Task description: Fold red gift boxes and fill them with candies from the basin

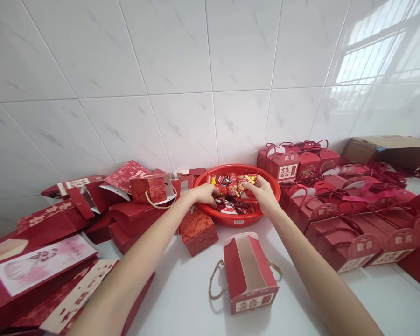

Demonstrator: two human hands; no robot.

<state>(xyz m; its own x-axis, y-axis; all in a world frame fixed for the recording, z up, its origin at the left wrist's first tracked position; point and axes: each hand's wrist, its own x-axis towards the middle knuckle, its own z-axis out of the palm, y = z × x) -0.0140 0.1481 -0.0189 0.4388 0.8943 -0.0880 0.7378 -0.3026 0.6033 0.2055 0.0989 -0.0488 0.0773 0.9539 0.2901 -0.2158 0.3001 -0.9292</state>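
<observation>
Both of my hands reach into a red plastic basin [224,218] full of wrapped candies [227,205]. My left hand [206,193] is at the basin's left side, its fingers curled down among the candies; what they hold, if anything, is hidden. At the right side, my right hand [261,192] pinches a red and gold wrapped candy [245,183] between thumb and fingers. Between my forearms, on the table, lies a red gift box [236,270] with a pale strip along its top and twisted rope handles.
Folded red boxes [133,212] are heaped on the left. An orange-red patterned box [199,231] stands by the basin's front left. Several rows of assembled red boxes [339,233] fill the right, with a brown cardboard box [399,149] behind. A tiled wall [182,121] closes off the back.
</observation>
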